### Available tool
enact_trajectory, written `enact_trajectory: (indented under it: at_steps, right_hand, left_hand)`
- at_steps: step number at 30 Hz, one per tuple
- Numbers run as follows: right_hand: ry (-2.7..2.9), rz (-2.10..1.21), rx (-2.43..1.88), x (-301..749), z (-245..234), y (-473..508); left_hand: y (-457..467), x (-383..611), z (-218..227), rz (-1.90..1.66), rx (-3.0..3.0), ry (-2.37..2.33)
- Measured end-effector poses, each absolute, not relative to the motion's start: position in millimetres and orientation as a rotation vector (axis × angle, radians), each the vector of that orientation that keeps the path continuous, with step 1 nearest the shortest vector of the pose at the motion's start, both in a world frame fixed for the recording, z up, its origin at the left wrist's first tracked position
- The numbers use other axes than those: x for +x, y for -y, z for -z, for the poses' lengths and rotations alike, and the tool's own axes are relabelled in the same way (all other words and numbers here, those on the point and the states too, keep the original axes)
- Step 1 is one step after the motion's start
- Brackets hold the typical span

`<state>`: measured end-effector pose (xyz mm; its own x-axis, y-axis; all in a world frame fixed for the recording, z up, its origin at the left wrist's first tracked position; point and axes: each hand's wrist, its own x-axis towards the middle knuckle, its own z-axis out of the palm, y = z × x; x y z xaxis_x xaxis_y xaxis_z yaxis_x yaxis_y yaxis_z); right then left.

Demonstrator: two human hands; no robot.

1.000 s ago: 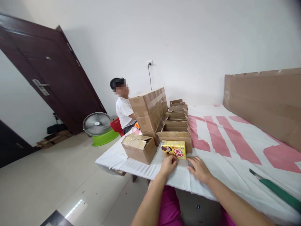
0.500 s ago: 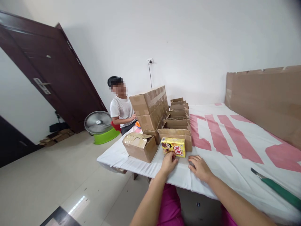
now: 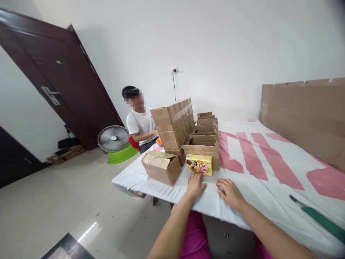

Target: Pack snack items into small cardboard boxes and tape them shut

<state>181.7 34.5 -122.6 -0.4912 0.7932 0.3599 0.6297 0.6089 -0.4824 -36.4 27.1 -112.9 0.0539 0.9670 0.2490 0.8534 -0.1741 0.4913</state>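
Observation:
A yellow printed box (image 3: 199, 165) stands on the cloth-covered table, close against the front of an open cardboard carton (image 3: 215, 155). My left hand (image 3: 196, 186) lies at the near side of the yellow box, fingers stretched toward its lower edge and thumb apart; the fingertips seem to touch it. To the right, my right hand (image 3: 229, 191) rests on the cloth near the table edge, fingers loosely bent and thumb apart. A small greyish patch shows between its thumb and fingers, too unclear to name. Left of my left hand sits a taped cardboard box (image 3: 161, 172).
Taped cartons (image 3: 175, 120) are stacked behind, beside a row of open cartons. A green-handled knife (image 3: 319, 219) lies at the right, and a large cardboard sheet (image 3: 303, 120) stands at the back right. Beyond the table are a seated person (image 3: 140, 124) and a fan (image 3: 113, 139).
The yellow box has moved slightly away from me, nearer the open carton, and my left fingers now overlap less of its front. My right hand has hardly moved.

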Motion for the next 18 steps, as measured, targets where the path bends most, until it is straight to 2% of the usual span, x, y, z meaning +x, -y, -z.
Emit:
enact_trajectory:
  at_steps: [9, 18]
  right_hand:
    - [2.269, -0.413, -1.117, 182, 120, -34]
    - [2.228, -0.465, -1.103, 185, 121, -38]
  left_hand:
    - [-26, -35, 115, -0.742, 2.168, -1.861]
    - [-10, -31, 109, -1.014, 2.296, -1.719]
